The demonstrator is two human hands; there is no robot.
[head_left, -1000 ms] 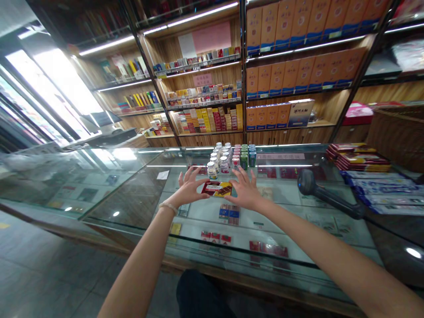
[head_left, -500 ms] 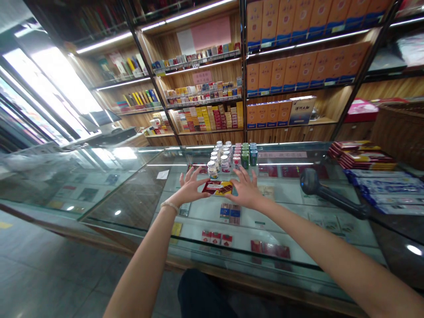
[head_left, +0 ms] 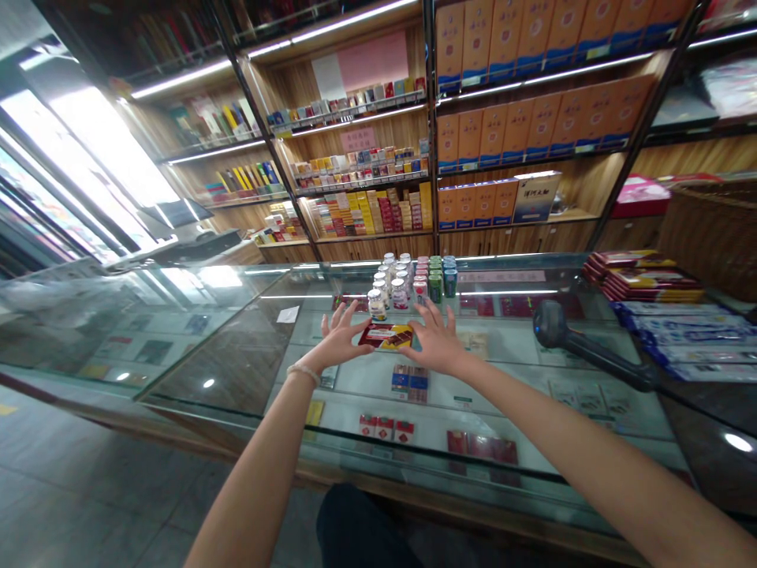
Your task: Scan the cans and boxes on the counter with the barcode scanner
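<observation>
A flat red and yellow chocolate packet [head_left: 387,336] is held level at or just above the glass counter top, between my two hands. My left hand [head_left: 340,341] has thumb and forefinger at its left end, the other fingers spread upward. At its right end, thumb and forefinger of my right hand [head_left: 438,339] meet the corners, the remaining fingers raised. Just beyond the packet stand rows of small white-capped bottles [head_left: 377,304]. To their right are pink cans [head_left: 420,288], green cans [head_left: 435,284] and blue cans [head_left: 450,282].
A black handheld scanner [head_left: 550,325] lies on the glass counter [head_left: 509,363] to the right. Past it are stacked red and yellow packets [head_left: 650,284] and blue-white packets [head_left: 691,339]. Cigarette packs [head_left: 384,428] show beneath the glass. Shelves with orange boxes [head_left: 494,138] line the back.
The view has shifted very slightly. Both hands keep nearly the same pose at the ends of the chocolate packet, which has not visibly moved on the counter.
</observation>
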